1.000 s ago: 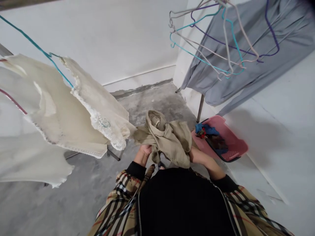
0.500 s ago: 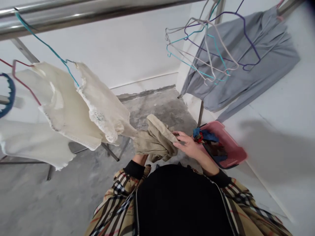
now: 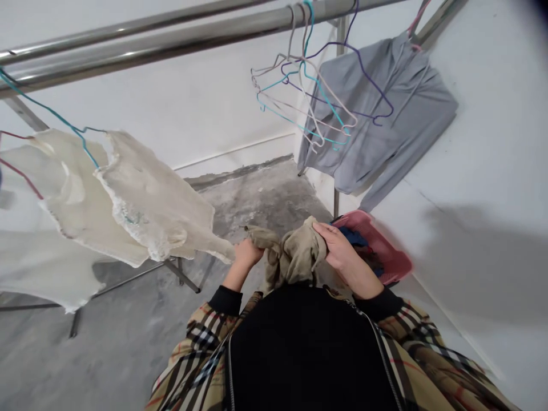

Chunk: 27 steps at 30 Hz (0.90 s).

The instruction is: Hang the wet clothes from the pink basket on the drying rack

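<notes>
A crumpled khaki garment (image 3: 291, 257) hangs in front of my chest, held between both hands. My left hand (image 3: 247, 253) grips its left end with the fingers closed. My right hand (image 3: 338, 248) grasps its right side, fingers curled over the cloth. Just right of my right hand stands a pink laundry basket (image 3: 391, 260) with blue and dark clothes in it.
Steel rails (image 3: 171, 40) cross overhead. Cream lace garments (image 3: 141, 200) hang on hangers at the left. A bunch of empty wire hangers (image 3: 308, 97) and a grey shirt (image 3: 385, 120) hang at the right. White walls close the corner; the floor is bare concrete (image 3: 107, 342).
The view has tilted up, showing more of the rails. My right hand has closed on the khaki garment, and the cloth is gathered tighter between my hands.
</notes>
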Each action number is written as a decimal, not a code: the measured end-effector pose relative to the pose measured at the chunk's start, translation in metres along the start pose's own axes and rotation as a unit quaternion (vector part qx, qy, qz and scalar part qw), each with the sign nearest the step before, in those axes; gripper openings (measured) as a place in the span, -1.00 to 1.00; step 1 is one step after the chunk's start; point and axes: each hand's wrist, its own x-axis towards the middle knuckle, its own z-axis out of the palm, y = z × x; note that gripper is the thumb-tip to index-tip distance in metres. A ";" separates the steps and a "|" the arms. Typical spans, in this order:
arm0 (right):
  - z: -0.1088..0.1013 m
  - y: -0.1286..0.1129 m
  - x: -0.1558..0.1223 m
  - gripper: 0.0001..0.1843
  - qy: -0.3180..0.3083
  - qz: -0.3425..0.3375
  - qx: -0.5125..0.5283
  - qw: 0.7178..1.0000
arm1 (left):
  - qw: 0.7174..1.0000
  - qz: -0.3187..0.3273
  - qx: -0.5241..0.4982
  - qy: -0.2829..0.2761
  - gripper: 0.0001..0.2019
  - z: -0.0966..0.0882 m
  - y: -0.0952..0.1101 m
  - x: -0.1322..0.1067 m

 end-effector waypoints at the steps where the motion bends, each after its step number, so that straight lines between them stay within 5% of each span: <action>1: -0.001 0.000 0.004 -0.62 0.006 0.005 0.033 0.999 | 1.000 0.010 -0.009 0.004 -0.71 -0.001 0.006 -0.001; 5: 0.002 0.005 0.014 -0.68 -0.034 0.011 0.082 0.996 | 0.976 0.071 -0.203 0.041 -0.71 -0.001 0.039 -0.021; 8: 0.013 0.012 0.015 -0.73 -0.062 -0.010 0.080 0.995 | 0.946 0.095 -0.309 -0.002 -0.68 0.012 0.065 -0.043; 13: 0.034 0.019 0.010 -0.76 -0.082 -0.048 0.128 0.987 | 0.960 0.126 -0.236 0.086 -0.50 0.049 0.071 -0.056; 17: 0.042 0.027 0.007 -0.78 -0.072 -0.096 0.112 0.986 | 0.945 0.151 -0.253 0.141 -0.61 0.065 0.061 -0.048; 23: 0.039 0.037 0.008 -0.82 -0.089 -0.162 -0.044 0.982 | 0.947 0.111 -0.271 0.131 -0.83 0.053 0.065 -0.032; 27: 0.020 0.036 0.019 -0.79 -0.039 -0.268 -0.270 0.924 | 0.961 0.111 -0.220 0.126 -0.87 0.026 0.071 -0.024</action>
